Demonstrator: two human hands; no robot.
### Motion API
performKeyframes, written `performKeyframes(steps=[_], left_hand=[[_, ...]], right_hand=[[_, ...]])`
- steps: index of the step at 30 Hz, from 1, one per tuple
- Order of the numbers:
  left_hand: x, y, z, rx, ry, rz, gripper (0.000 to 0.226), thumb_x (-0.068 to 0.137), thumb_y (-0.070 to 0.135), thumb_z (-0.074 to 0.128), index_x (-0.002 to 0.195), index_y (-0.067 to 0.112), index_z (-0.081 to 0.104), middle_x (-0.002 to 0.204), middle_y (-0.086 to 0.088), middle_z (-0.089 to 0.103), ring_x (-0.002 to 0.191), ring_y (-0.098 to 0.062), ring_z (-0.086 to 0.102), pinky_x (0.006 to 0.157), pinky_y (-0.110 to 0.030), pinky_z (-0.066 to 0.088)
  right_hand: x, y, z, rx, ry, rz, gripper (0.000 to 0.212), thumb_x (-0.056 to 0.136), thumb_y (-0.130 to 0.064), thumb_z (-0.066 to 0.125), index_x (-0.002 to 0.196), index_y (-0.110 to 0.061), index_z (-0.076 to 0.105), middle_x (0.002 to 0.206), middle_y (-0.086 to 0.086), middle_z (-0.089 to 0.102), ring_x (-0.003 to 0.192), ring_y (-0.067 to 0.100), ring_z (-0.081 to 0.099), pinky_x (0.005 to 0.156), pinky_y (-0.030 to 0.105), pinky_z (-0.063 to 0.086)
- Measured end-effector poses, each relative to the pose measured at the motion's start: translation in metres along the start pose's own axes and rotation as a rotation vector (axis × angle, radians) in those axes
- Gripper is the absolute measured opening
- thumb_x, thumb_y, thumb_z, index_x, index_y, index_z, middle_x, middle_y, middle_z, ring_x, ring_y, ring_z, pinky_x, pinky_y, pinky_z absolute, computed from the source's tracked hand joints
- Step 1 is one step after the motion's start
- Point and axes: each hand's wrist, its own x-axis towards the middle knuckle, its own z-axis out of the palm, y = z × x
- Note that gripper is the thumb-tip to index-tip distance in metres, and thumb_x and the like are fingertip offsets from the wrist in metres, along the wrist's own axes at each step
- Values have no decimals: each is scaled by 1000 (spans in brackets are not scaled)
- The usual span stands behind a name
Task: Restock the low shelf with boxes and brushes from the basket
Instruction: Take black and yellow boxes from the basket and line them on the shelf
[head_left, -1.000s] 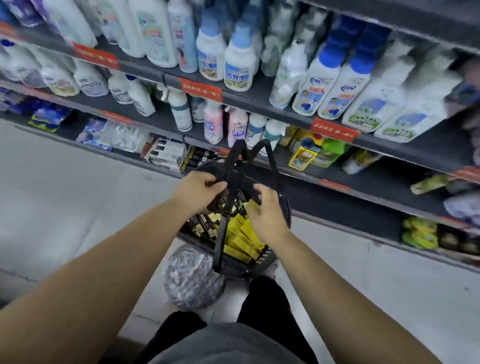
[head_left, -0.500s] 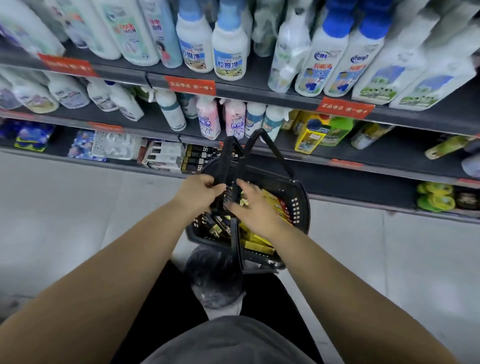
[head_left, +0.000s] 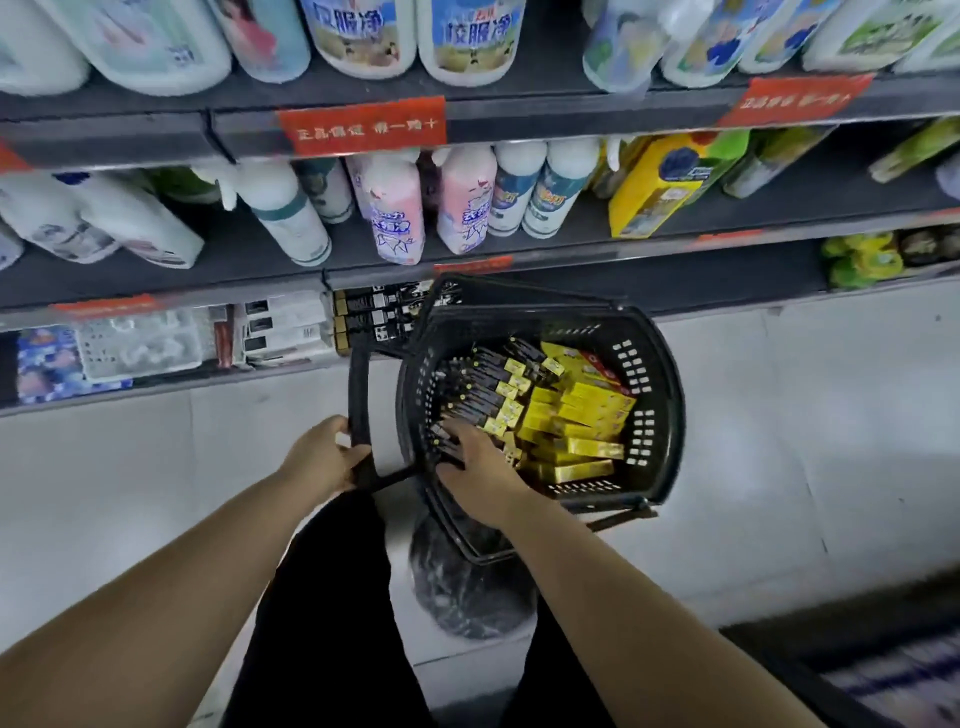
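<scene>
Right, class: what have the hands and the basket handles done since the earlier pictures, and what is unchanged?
The left hand has swung one handle down to the left and still grips it. The right hand has left the handles and reached into the basket, fingers on the dark packs. The yellow boxes stay inside.

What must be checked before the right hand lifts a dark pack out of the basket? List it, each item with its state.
1. Left hand grips the basket handle: ok.
2. Right hand touches the dark packs: ok.
3. Right hand's grip round one pack: cannot tell.
4. Matching packs on the low shelf in sight: ok.
5. Free room on the shelf beside them: cannot tell, the basket hides it.
</scene>
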Motion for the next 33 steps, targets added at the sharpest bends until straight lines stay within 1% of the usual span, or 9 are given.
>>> performKeyframes(steps=[4, 7, 9, 12, 18, 22, 25, 29, 33], left_hand=[[42, -28, 7, 353, 1, 80, 34, 85, 18, 67, 115, 4, 60, 112, -20, 64, 98, -32, 61, 81, -28, 47], [70, -27, 18, 486, 50, 238, 82, 84, 23, 69, 149, 16, 20, 155, -11, 22, 133, -25, 36, 100, -24, 33], [87, -14, 25, 598, 169, 494, 94, 86, 31, 65, 150, 19, -3, 159, -5, 0, 145, -24, 9, 116, -32, 11], [114, 10, 42, 797, 200, 934, 73, 90, 40, 53, 146, 25, 9, 156, -1, 19, 145, -19, 9, 114, -27, -5], [182, 20, 106, 916, 108, 1235, 47, 94, 41, 47, 136, 21, 49, 135, -3, 55, 133, -19, 42, 111, -28, 24], [225, 13, 133, 833, 177, 1309, 40, 93, 40, 49, 128, 21, 57, 115, -1, 66, 109, -20, 59, 92, -29, 44], [243, 7, 144, 768, 273, 1394, 40, 90, 45, 50, 117, 19, 65, 99, 3, 70, 93, -17, 66, 79, -25, 50], [243, 15, 159, 652, 314, 1481, 39, 89, 45, 46, 101, 16, 69, 89, 3, 71, 84, -19, 68, 73, -33, 57], [242, 33, 177, 769, 254, 1395, 38, 91, 50, 43, 97, 22, 68, 89, 8, 68, 82, -13, 62, 71, -32, 52]], right_hand=[[39, 22, -12, 22, 60, 69, 53, 95, -19, 47, 145, -22, 30, 133, 1, 43, 107, 20, 54, 81, 31, 43], [68, 46, -31, -13, 117, 79, 49, 96, -20, 47, 143, -23, 33, 144, 2, 38, 118, 21, 50, 85, 27, 41], [88, 63, -43, 6, 161, 85, 45, 95, -19, 48, 138, -24, 38, 142, -1, 39, 102, 20, 57, 74, 27, 44], [122, 93, -57, -3, 211, 73, 41, 94, -16, 50, 134, -21, 43, 135, 0, 44, 79, 18, 56, 65, 33, 49], [199, 166, -60, -152, 192, -2, 37, 91, -14, 58, 127, -16, 51, 131, 5, 52, 108, 24, 57, 86, 35, 49], [247, 215, -46, -705, 42, -90, 74, 82, -39, 68, 143, -20, 31, 147, 9, 32, 130, 30, 37, 100, 38, 40], [270, 247, -33, -963, 181, -184, 81, 81, -35, 69, 144, -22, 19, 145, 10, 24, 133, 33, 26, 103, 46, 34], [280, 272, -37, -934, 403, -281, 73, 80, -38, 69, 138, -22, 28, 135, 6, 35, 125, 30, 33, 97, 41, 38], [272, 280, -60, -834, 379, -225, 77, 75, -36, 75, 139, -21, 34, 135, 6, 39, 124, 31, 38, 96, 41, 43]])
